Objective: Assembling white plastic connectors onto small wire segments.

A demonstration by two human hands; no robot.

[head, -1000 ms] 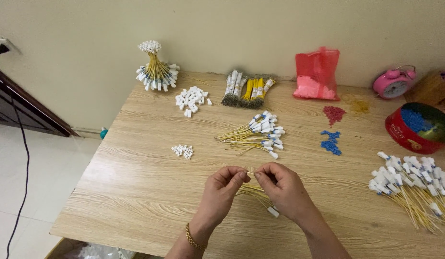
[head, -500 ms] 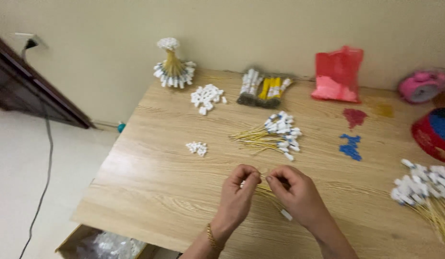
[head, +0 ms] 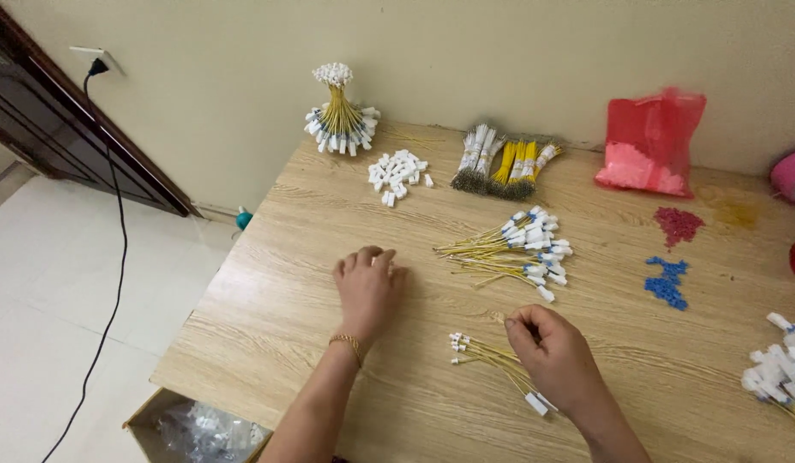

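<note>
My left hand (head: 367, 287) lies palm down on the wooden table (head: 277, 326), fingers curled onto the surface. Whatever is under it is hidden. My right hand (head: 556, 351) is pinched on a thin yellow wire at its fingertips. It rests over a small bundle of yellow wires (head: 483, 350) with white tips on the left and a white connector (head: 535, 403) near the wrist. The two hands are apart.
A loose heap of yellow wires with white connectors (head: 517, 244) lies just beyond. Farther back are white connectors (head: 397, 171), an upright wire bundle (head: 339, 111), tied bundles (head: 500, 163) and a red bag (head: 650, 146). Red beads (head: 676, 225) and blue beads (head: 668, 283) lie to the right. A box (head: 200, 424) sits below the table edge.
The hands were together, working one wire. Now my left hand has let go and moved left onto the table where a small white pile lay. The camera has swung left.
</note>
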